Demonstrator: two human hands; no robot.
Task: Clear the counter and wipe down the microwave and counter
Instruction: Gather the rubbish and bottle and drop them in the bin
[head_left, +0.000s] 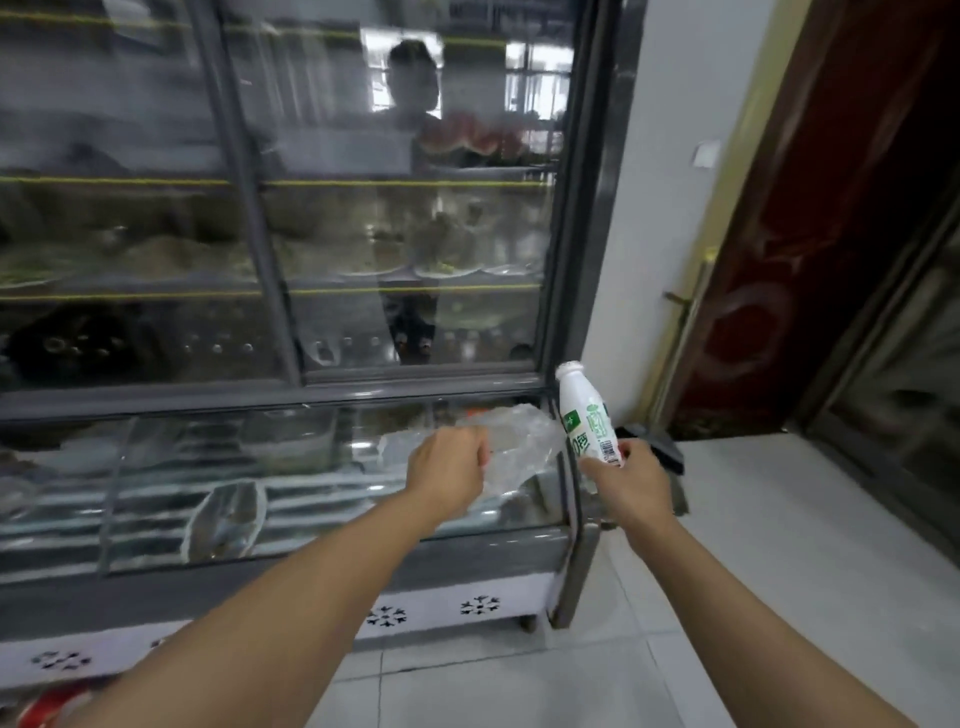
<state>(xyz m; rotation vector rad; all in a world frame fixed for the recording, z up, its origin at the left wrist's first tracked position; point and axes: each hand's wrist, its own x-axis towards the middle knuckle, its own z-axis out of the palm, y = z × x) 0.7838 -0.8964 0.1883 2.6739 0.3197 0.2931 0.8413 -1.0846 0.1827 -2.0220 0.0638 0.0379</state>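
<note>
Both hands loaded, likely carrying cleared items off; left hand (448, 467) clenched around crumpled clear plastic bag (519, 447), right hand (631, 480) gripping white bottle (587, 415) by its base; bottle near-upright, cap up, long axis leaning slightly left; both held in front of glass display fridge (311, 208), above tiled floor (753, 519).

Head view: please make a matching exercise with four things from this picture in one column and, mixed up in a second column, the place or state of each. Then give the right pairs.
Things:
1. white bottle
2. clear plastic bag
3. display fridge
4. dark red door

Places or states:
A. far right, beside the white wall
B. gripped at its base by the right hand
C. glass-fronted, shelves behind sliding doors
D. crumpled, held by the left hand

Pairs: 1-B, 2-D, 3-C, 4-A
</note>
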